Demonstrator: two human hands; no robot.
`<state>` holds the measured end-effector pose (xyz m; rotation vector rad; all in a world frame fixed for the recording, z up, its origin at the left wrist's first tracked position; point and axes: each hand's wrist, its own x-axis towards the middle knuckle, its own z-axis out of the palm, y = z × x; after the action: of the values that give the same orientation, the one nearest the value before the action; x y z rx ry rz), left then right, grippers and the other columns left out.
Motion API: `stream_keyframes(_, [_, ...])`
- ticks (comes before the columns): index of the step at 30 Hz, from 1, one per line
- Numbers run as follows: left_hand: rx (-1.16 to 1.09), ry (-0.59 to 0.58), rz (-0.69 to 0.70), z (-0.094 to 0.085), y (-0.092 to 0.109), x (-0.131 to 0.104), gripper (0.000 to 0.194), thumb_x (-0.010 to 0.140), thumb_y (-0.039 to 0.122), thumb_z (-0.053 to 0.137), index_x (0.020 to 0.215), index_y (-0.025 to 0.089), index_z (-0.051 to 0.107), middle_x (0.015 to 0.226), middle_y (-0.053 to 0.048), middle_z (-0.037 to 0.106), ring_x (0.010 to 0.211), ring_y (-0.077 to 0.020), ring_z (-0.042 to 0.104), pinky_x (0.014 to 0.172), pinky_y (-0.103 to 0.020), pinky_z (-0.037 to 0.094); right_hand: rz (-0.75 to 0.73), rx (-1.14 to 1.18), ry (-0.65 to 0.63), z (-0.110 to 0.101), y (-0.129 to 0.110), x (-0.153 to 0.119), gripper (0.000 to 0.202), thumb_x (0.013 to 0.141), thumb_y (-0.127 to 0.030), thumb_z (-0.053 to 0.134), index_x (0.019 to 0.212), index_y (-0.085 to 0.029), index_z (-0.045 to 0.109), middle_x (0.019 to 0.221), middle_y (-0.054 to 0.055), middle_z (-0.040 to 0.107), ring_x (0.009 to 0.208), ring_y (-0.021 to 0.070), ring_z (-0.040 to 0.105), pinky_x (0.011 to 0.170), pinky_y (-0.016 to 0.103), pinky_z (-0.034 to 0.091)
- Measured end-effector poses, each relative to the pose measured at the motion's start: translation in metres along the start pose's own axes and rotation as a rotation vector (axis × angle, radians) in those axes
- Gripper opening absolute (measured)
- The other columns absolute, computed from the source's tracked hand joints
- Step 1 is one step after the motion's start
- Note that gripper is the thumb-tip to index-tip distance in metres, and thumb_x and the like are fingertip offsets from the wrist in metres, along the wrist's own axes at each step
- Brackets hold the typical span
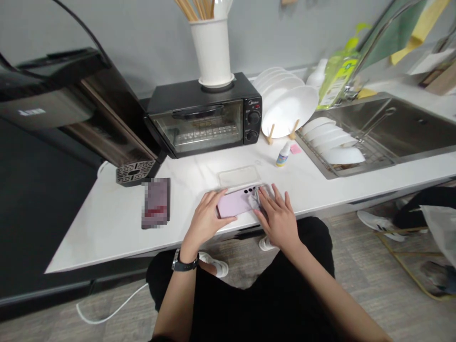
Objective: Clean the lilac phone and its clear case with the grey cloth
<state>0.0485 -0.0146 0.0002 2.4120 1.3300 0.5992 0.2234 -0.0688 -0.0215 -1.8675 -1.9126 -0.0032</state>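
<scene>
A lilac phone [233, 203] lies back side up near the counter's front edge, its camera lenses toward the right. My left hand [206, 216] grips its left end between thumb and fingers. Under the fingers of my right hand [280, 216] a crumpled grey cloth [254, 199] is pressed on the phone's right end, partly hidden by the hand. Just behind the phone lies a clear phone case [239, 176]. A small white spray bottle [283, 155] stands farther back to the right, beside a pink piece [295, 149].
A second phone [156, 203], its screen blurred, lies at the left. Behind are a black toaster oven [210, 118], a plate rack with white plates [290, 111] and a drinks machine [135, 171]. The sink [409, 128] with bowls [335, 140] is at the right.
</scene>
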Motion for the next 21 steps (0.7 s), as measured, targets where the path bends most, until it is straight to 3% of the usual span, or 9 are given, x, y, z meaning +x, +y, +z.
stream_keyframes(3, [-0.006, -0.002, -0.010, 0.001, -0.001, -0.001, 0.070, 0.058, 0.032, 0.055, 0.116, 0.022, 0.017, 0.104, -0.004, 0.041, 0.097, -0.0176, 0.037, 0.084, -0.032, 0.030, -0.005, -0.005, -0.007, 0.003, -0.004, 0.007, 0.042, 0.075, -0.032, 0.029, 0.115, -0.021, 0.021, 0.122, -0.001, 0.020, 0.113, 0.0187, 0.004, 0.093, 0.044, 0.007])
stream_keyframes(8, [-0.037, -0.007, 0.013, 0.007, -0.006, -0.003, 0.074, 0.060, 0.030, 0.053, 0.118, 0.016, 0.009, 0.102, -0.005, 0.042, 0.096, -0.0178, 0.036, 0.085, -0.032, 0.028, -0.079, 0.027, -0.070, 0.014, -0.034, 0.015, 0.045, 0.076, -0.034, 0.027, 0.114, -0.011, 0.024, 0.122, 0.006, 0.022, 0.113, 0.0191, 0.002, 0.092, 0.042, 0.005])
stream_keyframes(14, [-0.066, -0.004, 0.049, 0.012, -0.015, -0.006, 0.073, 0.060, 0.019, 0.052, 0.118, 0.020, 0.008, 0.114, -0.005, 0.033, 0.100, -0.0167, 0.032, 0.087, -0.030, 0.026, -0.222, 0.127, -0.109, 0.026, -0.066, 0.009, 0.047, 0.075, -0.035, 0.031, 0.114, -0.010, 0.025, 0.121, 0.008, 0.023, 0.113, 0.0199, 0.002, 0.091, 0.043, 0.007])
stream_keyframes(21, [-0.076, 0.002, 0.005, 0.011, -0.012, -0.005, 0.078, 0.057, 0.027, 0.057, 0.119, 0.020, 0.009, 0.101, -0.006, 0.041, 0.095, -0.0186, 0.036, 0.082, -0.031, 0.030, -0.269, 0.077, -0.163, 0.013, -0.045, -0.002, 0.043, 0.074, -0.037, 0.031, 0.114, -0.020, 0.025, 0.120, -0.002, 0.026, 0.113, 0.0184, 0.002, 0.092, 0.043, 0.007])
